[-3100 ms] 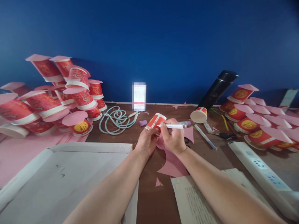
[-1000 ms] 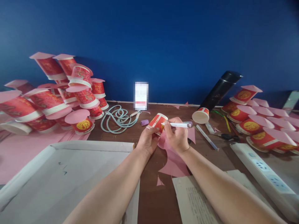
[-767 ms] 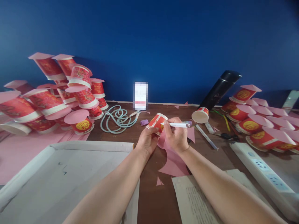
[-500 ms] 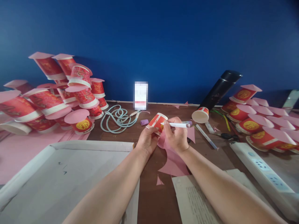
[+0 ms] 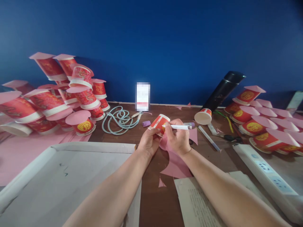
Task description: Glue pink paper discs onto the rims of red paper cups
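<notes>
My left hand (image 5: 151, 142) is closed around a red paper cup (image 5: 157, 122) with a white stripe and yellow print, tilted over the middle of the table. In my right hand (image 5: 178, 137) is a white pen (image 5: 178, 127), its front end close to the cup's side; whether the tip touches cannot be made out. Beneath the hands lie pink paper offcuts (image 5: 176, 165). A purple cap (image 5: 146, 124) lies just left of the cup. Another paper cup (image 5: 203, 118) rests on its side to the right, near a white marker (image 5: 209, 138).
Red cups with pink paper tops are stacked at left (image 5: 81, 98) and right (image 5: 262, 121). A black flask (image 5: 222, 90) leans against the blue wall. Also around are a coiled cable (image 5: 118, 121), a blurred phone (image 5: 142, 97), a white box lid (image 5: 78, 186), and a power strip (image 5: 267, 173).
Almost nothing differs. Both hands keep their grip on the cup and pen, with only a very slight shift of the pen's rear end.
</notes>
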The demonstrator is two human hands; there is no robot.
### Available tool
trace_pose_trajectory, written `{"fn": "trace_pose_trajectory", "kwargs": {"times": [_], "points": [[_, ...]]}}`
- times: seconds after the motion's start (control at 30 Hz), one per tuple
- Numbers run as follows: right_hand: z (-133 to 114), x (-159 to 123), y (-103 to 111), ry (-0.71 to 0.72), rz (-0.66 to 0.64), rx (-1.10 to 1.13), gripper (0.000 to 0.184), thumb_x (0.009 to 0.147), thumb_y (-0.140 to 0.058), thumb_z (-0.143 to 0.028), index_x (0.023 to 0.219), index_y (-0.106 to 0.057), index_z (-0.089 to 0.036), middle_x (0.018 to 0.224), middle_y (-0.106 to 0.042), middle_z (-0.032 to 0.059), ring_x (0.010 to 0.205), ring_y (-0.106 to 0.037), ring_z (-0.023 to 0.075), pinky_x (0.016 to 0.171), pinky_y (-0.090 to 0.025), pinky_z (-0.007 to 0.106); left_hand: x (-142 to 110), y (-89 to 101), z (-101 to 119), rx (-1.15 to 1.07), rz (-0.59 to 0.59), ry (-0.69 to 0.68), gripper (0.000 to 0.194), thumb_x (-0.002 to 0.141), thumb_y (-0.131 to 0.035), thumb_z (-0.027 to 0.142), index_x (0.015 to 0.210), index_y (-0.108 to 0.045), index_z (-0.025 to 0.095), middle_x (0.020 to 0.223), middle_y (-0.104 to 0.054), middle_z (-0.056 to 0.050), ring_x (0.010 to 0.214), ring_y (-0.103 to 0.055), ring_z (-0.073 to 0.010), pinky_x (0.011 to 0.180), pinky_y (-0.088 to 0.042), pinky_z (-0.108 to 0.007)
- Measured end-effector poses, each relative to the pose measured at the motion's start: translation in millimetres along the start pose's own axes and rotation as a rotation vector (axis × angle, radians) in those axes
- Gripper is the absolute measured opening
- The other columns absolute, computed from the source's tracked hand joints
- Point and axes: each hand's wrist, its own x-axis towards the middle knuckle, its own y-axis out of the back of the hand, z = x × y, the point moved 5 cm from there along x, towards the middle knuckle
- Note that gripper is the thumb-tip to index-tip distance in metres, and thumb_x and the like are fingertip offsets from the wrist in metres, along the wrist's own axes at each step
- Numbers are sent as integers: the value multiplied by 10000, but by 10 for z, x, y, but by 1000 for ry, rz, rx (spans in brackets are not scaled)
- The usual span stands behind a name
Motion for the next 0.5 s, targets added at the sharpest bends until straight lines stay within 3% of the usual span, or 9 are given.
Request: {"fn": "trace_pose_trajectory", "kwargs": {"times": [0.5], "points": [[-35, -32, -14, 25, -21, 16, 157, 859, -539, -322, 753, -547, -206, 613, -599, -18, 550, -559, 131, 538, -417, 248, -13, -1, -1, 7, 13, 22, 190, 606, -590, -18, 751, -633, 98, 696, -674, -45, 643, -619, -112, 673, -477, -214]]}}
